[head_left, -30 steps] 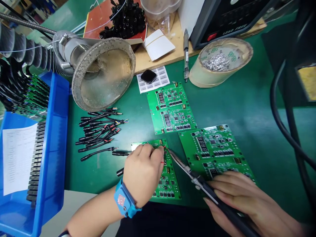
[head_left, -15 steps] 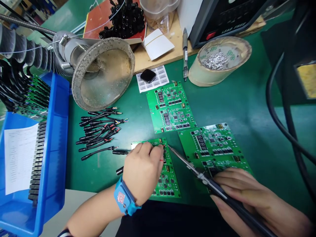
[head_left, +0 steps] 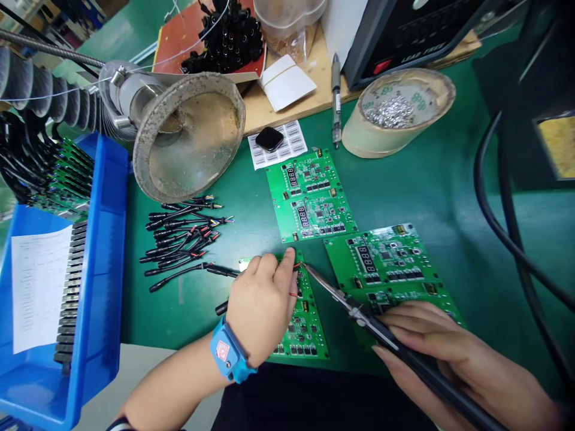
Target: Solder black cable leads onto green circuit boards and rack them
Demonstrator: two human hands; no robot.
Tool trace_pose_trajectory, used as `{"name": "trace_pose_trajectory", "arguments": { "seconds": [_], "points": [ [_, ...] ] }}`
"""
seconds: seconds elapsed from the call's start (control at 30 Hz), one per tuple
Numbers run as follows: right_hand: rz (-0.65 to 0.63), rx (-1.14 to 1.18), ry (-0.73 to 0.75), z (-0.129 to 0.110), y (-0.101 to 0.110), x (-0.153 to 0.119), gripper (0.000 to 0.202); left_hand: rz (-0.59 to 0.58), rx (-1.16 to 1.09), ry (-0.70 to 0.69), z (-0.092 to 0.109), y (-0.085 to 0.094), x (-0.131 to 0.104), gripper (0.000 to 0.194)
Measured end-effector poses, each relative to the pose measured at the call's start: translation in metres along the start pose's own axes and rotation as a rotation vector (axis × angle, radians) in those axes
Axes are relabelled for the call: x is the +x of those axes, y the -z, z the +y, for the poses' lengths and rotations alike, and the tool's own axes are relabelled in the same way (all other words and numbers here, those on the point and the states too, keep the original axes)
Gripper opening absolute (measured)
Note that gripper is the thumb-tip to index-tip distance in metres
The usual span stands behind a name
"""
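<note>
My left hand [head_left: 265,305], with a blue wrist strap, is closed over a green circuit board [head_left: 309,326] and pinches a black cable [head_left: 221,271] whose red wire end shows by the fingertips. A second black cable end [head_left: 221,307] sticks out on the left of this hand. My right hand [head_left: 449,353] is wrapped round a soldering iron [head_left: 386,335], and the iron's tip touches or nearly touches the red wire at the board's upper edge. Part of the board is hidden beneath my left hand.
Loose black cables [head_left: 179,239] lie left. More boards [head_left: 309,194] [head_left: 381,257] lie ahead and right. A blue bin [head_left: 101,239] stands far left, a round fume hood [head_left: 193,137] above the cables, and a tube-shaped holder [head_left: 381,140] at back right.
My left index finger has stretched forward over the board. The iron's tip has shifted slightly left, up to the red wire.
</note>
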State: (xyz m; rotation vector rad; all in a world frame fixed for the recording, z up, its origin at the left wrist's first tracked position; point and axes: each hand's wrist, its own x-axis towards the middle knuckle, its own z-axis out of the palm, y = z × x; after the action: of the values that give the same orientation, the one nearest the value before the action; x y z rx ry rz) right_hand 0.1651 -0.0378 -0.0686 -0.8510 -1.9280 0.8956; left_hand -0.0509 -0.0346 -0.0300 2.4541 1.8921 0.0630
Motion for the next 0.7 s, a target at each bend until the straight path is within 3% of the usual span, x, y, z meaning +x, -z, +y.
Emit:
{"name": "trace_pose_trajectory", "arguments": {
  "seconds": [0.3,0.7],
  "points": [
    [0.009,0.023,-0.033,0.000,-0.002,0.001,0.035,0.019,-0.049,0.027,0.001,0.000,0.001,0.032],
    [-0.014,0.038,-0.067,-0.003,0.001,0.003,0.030,-0.171,-0.164,0.120,-0.004,0.018,0.015,0.030]
  ]
}}
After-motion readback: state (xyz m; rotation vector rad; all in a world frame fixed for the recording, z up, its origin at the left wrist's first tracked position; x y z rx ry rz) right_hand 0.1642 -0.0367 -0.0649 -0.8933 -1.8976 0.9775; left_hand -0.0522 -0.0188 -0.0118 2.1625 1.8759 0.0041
